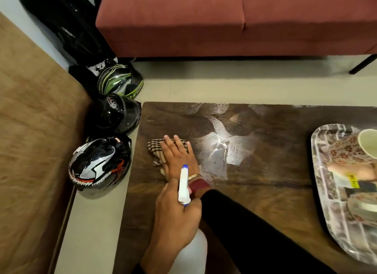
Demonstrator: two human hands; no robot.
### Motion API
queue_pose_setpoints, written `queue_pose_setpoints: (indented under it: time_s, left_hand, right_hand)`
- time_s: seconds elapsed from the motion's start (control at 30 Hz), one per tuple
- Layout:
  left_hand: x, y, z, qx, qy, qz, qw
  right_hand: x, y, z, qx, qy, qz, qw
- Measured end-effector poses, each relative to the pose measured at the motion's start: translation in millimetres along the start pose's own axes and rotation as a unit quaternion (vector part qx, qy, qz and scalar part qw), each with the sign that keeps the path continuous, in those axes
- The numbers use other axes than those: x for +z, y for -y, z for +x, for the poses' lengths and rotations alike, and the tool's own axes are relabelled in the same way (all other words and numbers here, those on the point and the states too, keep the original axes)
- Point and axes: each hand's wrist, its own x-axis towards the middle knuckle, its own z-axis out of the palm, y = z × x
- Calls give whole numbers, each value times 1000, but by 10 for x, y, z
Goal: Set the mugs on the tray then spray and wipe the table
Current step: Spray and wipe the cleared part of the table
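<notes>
while the right hand (179, 159) lies flat, fingers spread, on the checked cloth (158, 149) near the table's (265, 192) left edge
wet patch (216, 151) lies just right of it; left hand (175, 214) grips the spray bottle (184, 186)

Your cloth (161, 149) is checked in brown and cream on a dark brown wood-grain table (265, 192). Your spray bottle (184, 186) is white with blue tips. The tray (326, 192) shows a grey and white print, its mug (350, 149) cream with red flowers. The sofa (224, 22) is rust red; one helmet (100, 163) black, silver and red
</notes>
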Motion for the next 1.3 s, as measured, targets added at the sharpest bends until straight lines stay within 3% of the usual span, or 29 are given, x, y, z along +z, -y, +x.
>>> queue_pose_setpoints:
  time_s: [0.07, 0.13, 0.23, 0.33, 0.4, 0.53, 0.67, 0.73, 0.8, 0.9, 1.0, 1.1, 1.23, 1.3]
  left_hand:
    - [7, -17, -28, 12, 16, 17, 1000]
    - [18, -8, -56, 20, 18, 27, 999]
    - [5, 35, -123, 13, 21, 22, 999]
    - [-9, 115, -220, 7, 22, 15, 1000]
    - [-14, 148, -315, 10, 23, 9, 1000]
    - [-15, 245, -446, 18, 5, -1, 1000]
    - [42, 260, -550, 41, 16, 26, 999]
    - [87, 286, -602, 24, 29, 11, 999]
    - [113, 276, -656, 6, 42, 6, 999]
    - [185, 238, -732, 27, 62, 8, 998]
    - [252, 182, -861, 65, 86, 17, 994]
    - [326, 169, -976, 77, 58, 10, 995]
    - [398, 130, -1012, 83, 68, 14, 994]
    - [412, 109, -1011, 94, 84, 17, 992]
  right_hand:
    - [-82, -270, -163, 37, -26, 33, 998]
    - [-204, -710, -382, 131, -78, 51, 987]
    - [-414, -1418, -709, 297, -136, 33, 945]
    - [-479, -1500, -772, 384, -153, 72, 908]
    - [-384, -1203, -736, 366, -148, 51, 917]
    - [7, -286, -846, 170, -112, 22, 979]
    - [283, 106, -1337, 44, -44, -8, 998]
    - [247, -113, -1579, 66, -60, 3, 996]
    - [110, -526, -1784, 155, -96, 11, 983]
    - [-195, -1437, -2005, 319, -145, 36, 936]
    - [-369, -1917, -2103, 391, -161, 70, 903]
    - [-189, -1584, -2242, 345, -151, 47, 925]
    - [132, -991, -3015, 154, -90, 24, 984]
    - [175, -1069, -3218, 152, -93, 29, 984]
